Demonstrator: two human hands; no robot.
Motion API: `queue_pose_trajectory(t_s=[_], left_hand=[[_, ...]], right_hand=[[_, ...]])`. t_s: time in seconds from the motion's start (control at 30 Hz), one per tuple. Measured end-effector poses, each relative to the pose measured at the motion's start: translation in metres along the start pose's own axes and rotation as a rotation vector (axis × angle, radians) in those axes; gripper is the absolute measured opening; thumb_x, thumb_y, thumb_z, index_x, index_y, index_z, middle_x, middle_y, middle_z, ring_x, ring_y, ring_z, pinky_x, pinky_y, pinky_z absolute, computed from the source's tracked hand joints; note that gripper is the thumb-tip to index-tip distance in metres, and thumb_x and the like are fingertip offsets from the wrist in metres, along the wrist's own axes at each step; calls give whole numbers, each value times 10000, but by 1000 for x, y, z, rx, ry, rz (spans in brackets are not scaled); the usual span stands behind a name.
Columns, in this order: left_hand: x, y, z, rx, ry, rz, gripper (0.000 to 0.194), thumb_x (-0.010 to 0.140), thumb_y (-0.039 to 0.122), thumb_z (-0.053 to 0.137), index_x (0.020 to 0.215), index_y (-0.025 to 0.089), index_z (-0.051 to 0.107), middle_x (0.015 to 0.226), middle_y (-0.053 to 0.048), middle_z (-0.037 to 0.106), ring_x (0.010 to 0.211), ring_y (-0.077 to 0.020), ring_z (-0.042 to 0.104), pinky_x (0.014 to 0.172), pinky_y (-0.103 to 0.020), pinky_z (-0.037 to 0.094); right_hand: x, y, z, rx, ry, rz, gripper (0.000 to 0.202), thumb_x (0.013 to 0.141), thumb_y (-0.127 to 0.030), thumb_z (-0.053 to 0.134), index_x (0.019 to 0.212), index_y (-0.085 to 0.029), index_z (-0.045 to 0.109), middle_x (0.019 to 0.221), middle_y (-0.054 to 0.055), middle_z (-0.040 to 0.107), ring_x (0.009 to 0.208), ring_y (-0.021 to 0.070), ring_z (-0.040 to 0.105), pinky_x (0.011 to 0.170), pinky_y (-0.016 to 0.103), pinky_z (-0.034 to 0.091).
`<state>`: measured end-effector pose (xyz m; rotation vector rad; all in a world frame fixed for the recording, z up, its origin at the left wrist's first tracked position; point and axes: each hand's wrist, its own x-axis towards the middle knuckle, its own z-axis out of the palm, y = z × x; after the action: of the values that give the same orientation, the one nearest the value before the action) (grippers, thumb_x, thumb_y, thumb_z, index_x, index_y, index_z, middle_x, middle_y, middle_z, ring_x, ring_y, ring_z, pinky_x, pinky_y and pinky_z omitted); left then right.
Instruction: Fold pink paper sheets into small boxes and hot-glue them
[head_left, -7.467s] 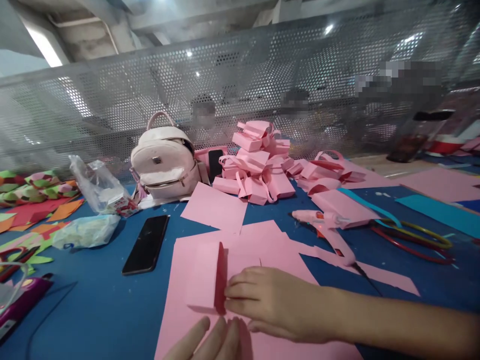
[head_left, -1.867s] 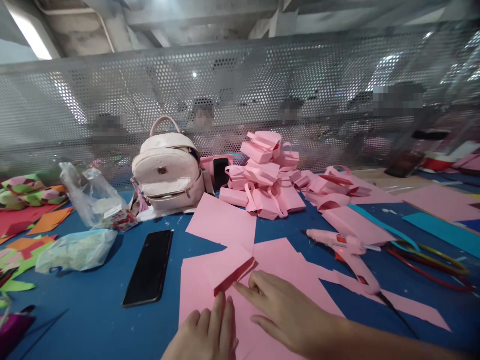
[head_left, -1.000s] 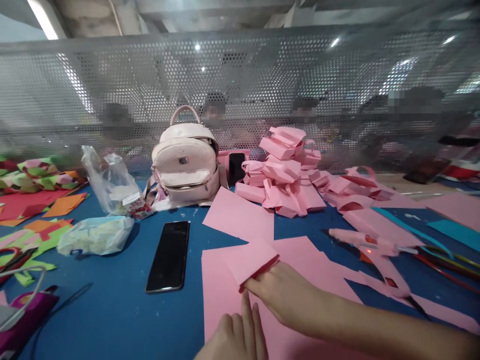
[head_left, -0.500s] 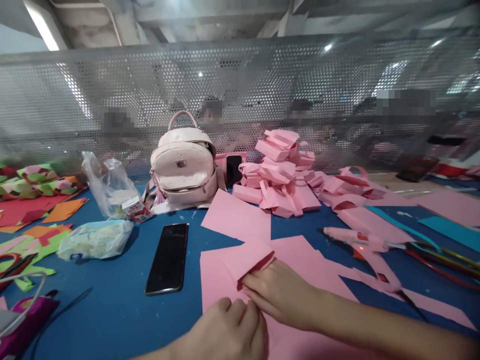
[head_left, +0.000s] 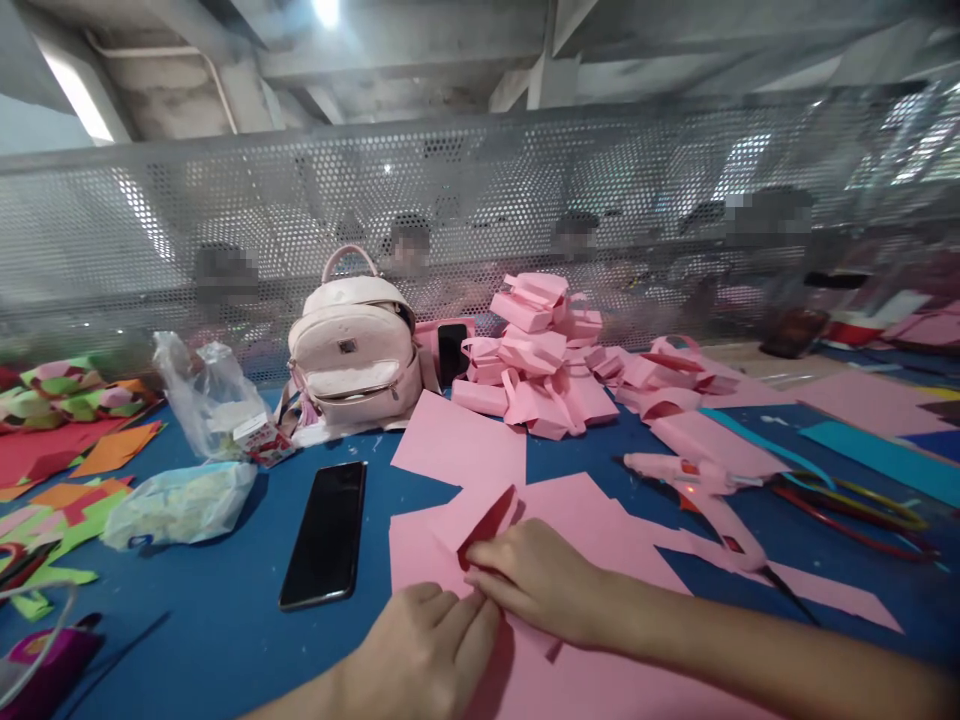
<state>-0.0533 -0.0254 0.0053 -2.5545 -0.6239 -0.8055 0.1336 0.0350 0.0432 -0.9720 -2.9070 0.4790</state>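
Note:
A folded piece of pink paper (head_left: pixel 480 520), its upper end standing open like a pocket, lies over larger flat pink sheets (head_left: pixel 592 510). My right hand (head_left: pixel 544 585) reaches across from the right, its fingers closed at the mouth of the fold. Close beside it, my left hand (head_left: pixel 442 640) has its fingers curled, thumb side against the lower part of the folded paper. The two hands nearly touch. They hide much of the piece's lower half, and the left fingertips are partly out of sight.
A black phone (head_left: pixel 326 535) lies left of the sheets. To the right is a pink glue gun (head_left: pixel 709 485) with its light on. Behind stand a white backpack (head_left: pixel 349 355) and a pile of folded pink paper bags (head_left: pixel 544 360). A perforated metal screen (head_left: pixel 465 190) closes off the back.
My right fingers have shifted slightly at the fold, and its opening gapes wider. My left hand has moved a little left and down. The whole view has tilted up and turned slightly right.

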Motion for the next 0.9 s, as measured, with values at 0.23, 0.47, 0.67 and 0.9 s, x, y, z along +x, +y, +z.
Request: queue_pose_trajectory(t_s=[0.23, 0.47, 0.67, 0.9], left_hand=[[-3, -3, 7, 30, -13, -18, 388, 995, 59, 319, 1224, 26, 631, 1113, -169, 767, 1016, -230, 749, 761, -301, 632], [-7, -5, 18, 66, -47, -14, 366, 967, 56, 381, 1211, 41, 653, 1217, -175, 719, 1205, -280, 652, 1002, -418, 569], [-3, -7, 22, 44, 65, -3, 274, 959, 86, 464, 1043, 85, 725, 1122, -133, 740, 1156, -268, 657, 1074, -443, 518], [-2, -8, 18, 44, -5, 16, 304, 930, 86, 482, 1125, 74, 716, 1273, -157, 695, 1238, -298, 618, 1062, -459, 530]], right_hand=[[-3, 9, -9, 164, 73, 87, 370, 1015, -255, 443, 708, -160, 626, 679, 14, 672, 564, 111, 519, 549, 226, 288], [-3, 14, -16, 216, 92, 143, 347, 999, -318, 473, 736, -156, 631, 687, 23, 682, 569, 110, 525, 530, 234, 271], [-12, 12, -34, 108, 76, 65, 233, 909, -246, 533, 690, -179, 573, 715, -8, 652, 615, 113, 515, 567, 242, 272], [-15, 20, -37, 22, 0, 6, 56, 783, -152, 609, 739, -180, 588, 817, 5, 636, 682, 141, 569, 562, 237, 296]])
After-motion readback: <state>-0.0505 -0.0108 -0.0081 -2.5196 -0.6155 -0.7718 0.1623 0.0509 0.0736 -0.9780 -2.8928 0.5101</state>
